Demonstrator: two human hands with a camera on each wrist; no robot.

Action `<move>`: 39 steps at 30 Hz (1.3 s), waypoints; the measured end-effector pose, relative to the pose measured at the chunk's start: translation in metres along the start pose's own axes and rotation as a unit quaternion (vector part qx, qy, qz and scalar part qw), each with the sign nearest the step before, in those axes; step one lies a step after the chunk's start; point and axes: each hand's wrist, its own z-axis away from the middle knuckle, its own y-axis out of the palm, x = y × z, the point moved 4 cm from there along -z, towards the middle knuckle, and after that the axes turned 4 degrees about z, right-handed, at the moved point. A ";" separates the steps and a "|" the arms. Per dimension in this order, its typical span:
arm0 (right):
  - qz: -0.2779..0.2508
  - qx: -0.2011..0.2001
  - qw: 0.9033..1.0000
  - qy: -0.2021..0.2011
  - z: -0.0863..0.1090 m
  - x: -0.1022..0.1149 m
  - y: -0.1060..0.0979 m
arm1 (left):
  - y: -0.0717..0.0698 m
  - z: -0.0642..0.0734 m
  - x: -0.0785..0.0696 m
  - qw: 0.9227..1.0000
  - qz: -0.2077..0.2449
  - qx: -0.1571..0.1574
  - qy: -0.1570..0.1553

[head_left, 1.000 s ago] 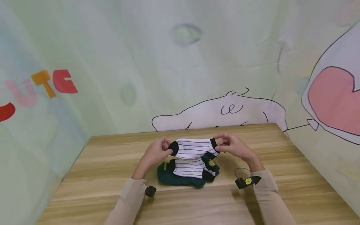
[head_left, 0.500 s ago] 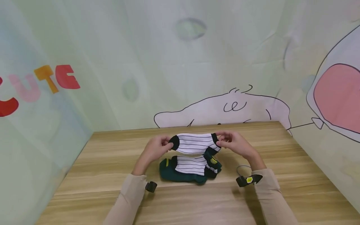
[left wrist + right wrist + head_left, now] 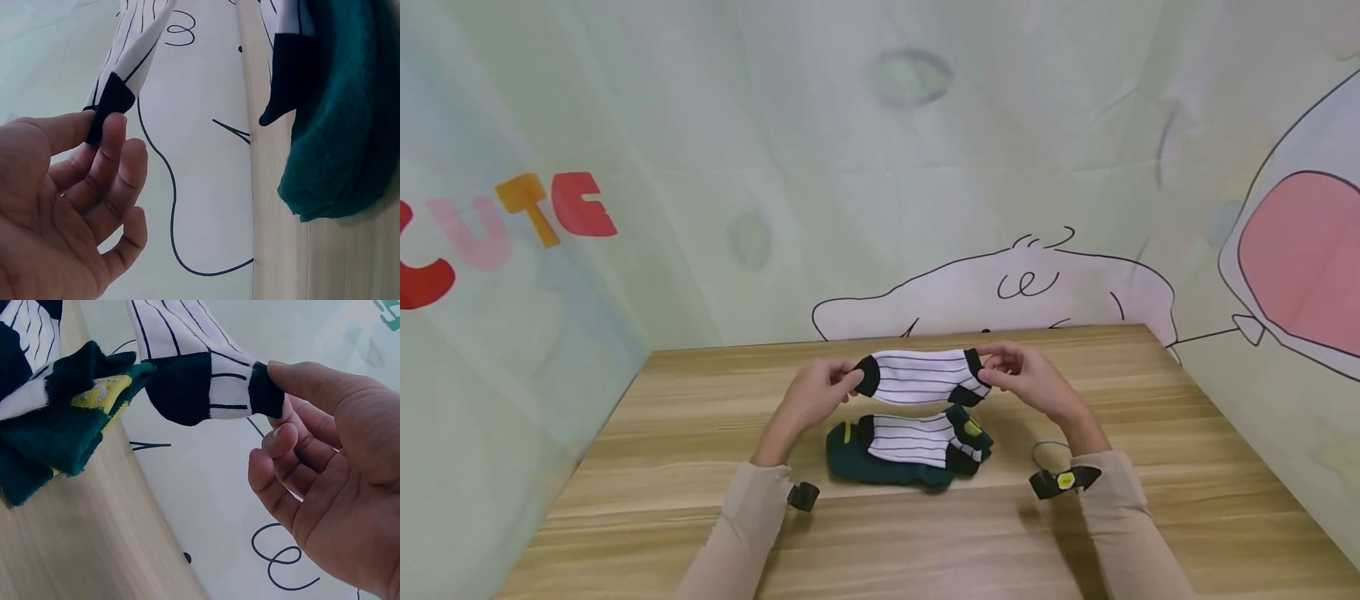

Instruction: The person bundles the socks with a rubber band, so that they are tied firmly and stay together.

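A printed backdrop (image 3: 775, 225) rises behind a wood-grain desk (image 3: 670, 475). On the desk lies dark green sockwear (image 3: 880, 472), one sock or two, hard to tell from these angles. In the air above it, a white pinstriped ankle sock (image 3: 921, 377) is stretched out sideways: the left hand (image 3: 816, 392) has its grip pinched on the black toe, the right hand (image 3: 1026, 382) on the black cuff. A matching striped sock (image 3: 910, 439) rests on the green fabric, near a small yellow patch (image 3: 973, 427).
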 end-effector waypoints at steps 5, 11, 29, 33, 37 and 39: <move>0.002 -0.008 1.000 -0.003 0.003 0.004 -0.003 | -0.001 0.000 0.000 1.000 0.005 -0.001 0.001; 0.004 -0.002 1.000 -0.013 0.004 0.009 -0.003 | -0.005 0.000 0.001 1.000 0.003 0.004 0.007; 0.018 0.104 0.994 -0.028 0.004 0.006 0.010 | -0.006 0.002 0.008 0.996 -0.028 0.082 -0.009; 0.017 0.126 0.991 -0.030 0.004 0.004 0.013 | -0.007 0.002 0.011 0.994 -0.031 0.104 -0.017; 0.013 0.147 0.989 -0.024 0.004 0.002 0.017 | -0.007 0.003 0.013 0.991 -0.037 0.125 -0.026; 0.012 0.156 0.988 -0.019 0.004 0.001 0.019 | -0.006 0.004 0.013 0.990 -0.041 0.134 -0.029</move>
